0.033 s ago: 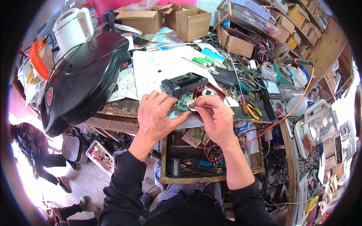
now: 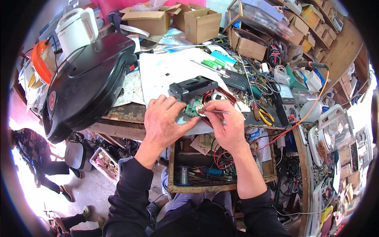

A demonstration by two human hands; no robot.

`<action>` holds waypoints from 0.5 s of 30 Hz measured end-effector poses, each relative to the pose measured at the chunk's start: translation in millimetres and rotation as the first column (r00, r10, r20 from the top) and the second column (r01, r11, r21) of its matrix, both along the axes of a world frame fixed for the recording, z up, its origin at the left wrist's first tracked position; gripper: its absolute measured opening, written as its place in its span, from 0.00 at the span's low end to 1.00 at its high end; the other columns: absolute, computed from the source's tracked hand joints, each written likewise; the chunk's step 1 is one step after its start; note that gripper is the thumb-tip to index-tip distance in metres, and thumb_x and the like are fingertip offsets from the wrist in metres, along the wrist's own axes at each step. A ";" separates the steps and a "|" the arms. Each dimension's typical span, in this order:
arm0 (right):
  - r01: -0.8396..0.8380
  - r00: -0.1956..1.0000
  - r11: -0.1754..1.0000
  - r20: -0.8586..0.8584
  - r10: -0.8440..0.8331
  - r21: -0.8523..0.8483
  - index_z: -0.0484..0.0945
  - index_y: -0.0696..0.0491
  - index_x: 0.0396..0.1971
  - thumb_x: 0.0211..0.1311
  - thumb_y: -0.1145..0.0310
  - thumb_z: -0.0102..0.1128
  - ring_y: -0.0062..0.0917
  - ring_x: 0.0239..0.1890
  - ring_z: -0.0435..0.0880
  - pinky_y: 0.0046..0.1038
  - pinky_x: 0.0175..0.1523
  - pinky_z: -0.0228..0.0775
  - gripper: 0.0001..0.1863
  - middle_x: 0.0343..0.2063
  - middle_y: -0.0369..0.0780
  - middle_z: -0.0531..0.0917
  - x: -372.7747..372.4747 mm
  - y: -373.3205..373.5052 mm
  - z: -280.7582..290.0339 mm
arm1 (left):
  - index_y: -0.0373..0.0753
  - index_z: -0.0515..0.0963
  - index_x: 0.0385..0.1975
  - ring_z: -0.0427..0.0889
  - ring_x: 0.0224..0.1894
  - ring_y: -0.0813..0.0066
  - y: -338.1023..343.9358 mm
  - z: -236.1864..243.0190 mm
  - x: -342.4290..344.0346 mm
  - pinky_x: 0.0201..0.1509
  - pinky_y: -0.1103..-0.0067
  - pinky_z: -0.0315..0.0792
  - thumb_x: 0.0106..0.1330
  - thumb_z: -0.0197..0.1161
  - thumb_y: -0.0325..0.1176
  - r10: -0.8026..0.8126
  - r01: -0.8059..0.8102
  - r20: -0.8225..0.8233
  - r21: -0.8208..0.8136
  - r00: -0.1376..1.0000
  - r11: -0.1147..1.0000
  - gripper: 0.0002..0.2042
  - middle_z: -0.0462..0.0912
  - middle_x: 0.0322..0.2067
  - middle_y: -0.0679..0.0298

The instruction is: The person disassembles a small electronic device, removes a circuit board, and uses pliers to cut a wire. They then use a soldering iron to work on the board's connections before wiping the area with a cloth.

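My left hand (image 2: 162,120) is closed on the edge of a small green circuit board (image 2: 192,107), its thumb and fingertips at the near and left sides. Pinched in my right hand (image 2: 226,123) is a pair of thin metal tweezers (image 2: 221,111), its tip at the right edge of the board; the exact contact point is hidden by my fingers. Just beyond the board lies a black plastic casing (image 2: 193,87). A dark red open housing (image 2: 229,96) with a round, pale part and wires sits right of the board, partly covered by my right hand.
White paper (image 2: 158,71) covers the bench under the work. A large black lidded appliance (image 2: 90,83) stands at left. Pliers (image 2: 266,117), a screwdriver (image 2: 256,111) and a meter (image 2: 286,94) lie to the right. Below, an open drawer (image 2: 205,189) holds a solder spool (image 2: 182,175). People are at lower left.
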State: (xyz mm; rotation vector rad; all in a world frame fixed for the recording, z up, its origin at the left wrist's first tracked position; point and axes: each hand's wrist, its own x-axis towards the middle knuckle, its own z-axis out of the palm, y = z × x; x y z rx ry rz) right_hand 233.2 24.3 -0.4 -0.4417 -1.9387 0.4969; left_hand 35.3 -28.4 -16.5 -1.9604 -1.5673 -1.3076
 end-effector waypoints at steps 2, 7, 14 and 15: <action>0.016 1.000 1.000 0.005 -0.016 0.017 0.79 0.60 0.44 0.67 0.83 0.67 0.33 0.35 0.90 0.29 0.40 0.82 0.08 0.36 0.45 0.87 -0.9 -1.3 2.2 | 0.43 0.86 0.31 0.77 0.36 0.65 -1.4 1.0 0.1 0.42 0.69 0.67 0.48 0.83 0.47 0.007 -0.007 -0.002 -0.014 1.000 1.000 0.18 0.77 0.28 0.68; 0.066 0.998 0.998 0.010 -0.066 0.007 0.81 0.60 0.42 0.67 0.83 0.67 0.32 0.32 0.90 0.29 0.38 0.82 0.06 0.34 0.44 0.88 -2.7 -2.5 2.1 | 0.43 0.86 0.31 0.77 0.36 0.65 -1.4 0.8 0.0 0.43 0.69 0.67 0.48 0.83 0.47 0.012 -0.013 -0.006 -0.020 1.000 1.000 0.18 0.77 0.28 0.68; 0.069 0.997 0.997 -0.045 -0.071 -0.045 0.82 0.61 0.41 0.67 0.82 0.67 0.32 0.32 0.90 0.29 0.37 0.82 0.06 0.33 0.45 0.88 -4.0 -1.6 -2.1 | 0.43 0.86 0.32 0.77 0.36 0.65 -0.4 -0.7 -0.7 0.42 0.69 0.67 0.48 0.83 0.47 0.004 -0.004 -0.006 -0.012 1.000 1.000 0.18 0.78 0.29 0.68; 0.071 0.997 0.997 -0.026 -0.072 -0.035 0.82 0.61 0.41 0.67 0.82 0.68 0.32 0.32 0.90 0.29 0.37 0.82 0.06 0.33 0.44 0.88 -3.7 -1.7 -1.0 | 0.43 0.87 0.32 0.77 0.36 0.65 -0.6 -0.4 -0.8 0.42 0.69 0.67 0.48 0.83 0.47 0.003 -0.004 -0.005 -0.012 1.000 1.000 0.18 0.78 0.29 0.68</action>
